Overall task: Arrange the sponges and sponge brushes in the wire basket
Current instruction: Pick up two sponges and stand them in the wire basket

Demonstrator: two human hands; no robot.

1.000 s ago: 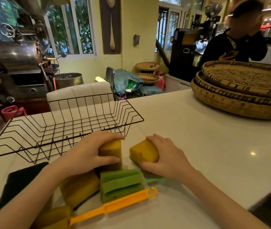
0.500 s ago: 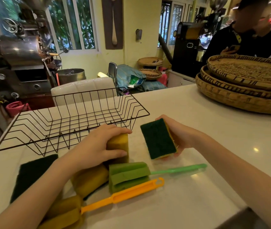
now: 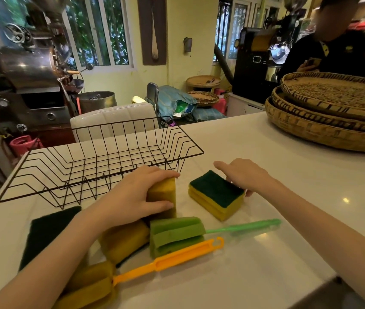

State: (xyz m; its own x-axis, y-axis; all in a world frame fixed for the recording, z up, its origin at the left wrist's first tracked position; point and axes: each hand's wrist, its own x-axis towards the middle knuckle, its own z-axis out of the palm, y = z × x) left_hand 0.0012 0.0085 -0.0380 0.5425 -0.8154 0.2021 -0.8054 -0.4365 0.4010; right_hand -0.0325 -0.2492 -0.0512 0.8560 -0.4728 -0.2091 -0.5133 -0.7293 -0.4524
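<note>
An empty black wire basket (image 3: 101, 166) stands on the white counter, just beyond my hands. My left hand (image 3: 132, 195) grips an upright yellow sponge (image 3: 163, 195) in front of the basket. My right hand (image 3: 243, 175) rests open behind a stack of two yellow sponges with a dark green scouring top (image 3: 217, 195), fingers touching its far side. Nearer me lie another yellow sponge (image 3: 123, 239), a green sponge brush (image 3: 177, 235) with its green handle pointing right, an orange-handled sponge brush (image 3: 168, 262) and a dark green scouring pad (image 3: 48, 233).
Stacked woven trays (image 3: 333, 112) fill the counter's far right. A person in dark clothes (image 3: 330, 50) stands behind them. A white chair back (image 3: 114, 119) rises just behind the basket. The counter's near right edge (image 3: 333, 277) drops off close to my right arm.
My right hand lifted a sponge, turned it green side up and set it flat on the counter to the right, then loosened its grip. My left hand stayed on the upright sponge.
</note>
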